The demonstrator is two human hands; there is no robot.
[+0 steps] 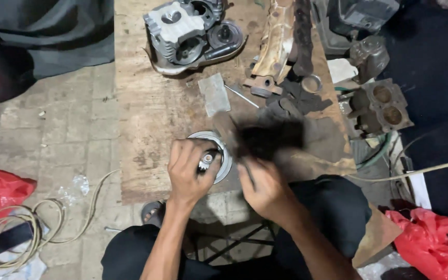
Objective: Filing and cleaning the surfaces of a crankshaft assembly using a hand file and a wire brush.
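Silvery round metal part (219,155) with a small toothed gear (205,165) sits at the near edge of a wooden board (151,114). Left hand (190,173) closed around it. Right hand (265,186) grips a dark rag (268,137), blurred, just beside it. Engine cylinder head (182,33) lies well apart, at the far edge.

Open wood is seen on the left part of the wooden board (146,119), from the centre of the frame to its lower left edge; passage there is unhindered. The top centre is blocked by a grey engine head (182,33). The upper right is crowded by a rusty bracket (276,41), dark scraps (296,101) and a twin-bore metal block (382,106). Beside the round metal part (219,155), the middle is taken by what seems a blurred dark rag (268,137).
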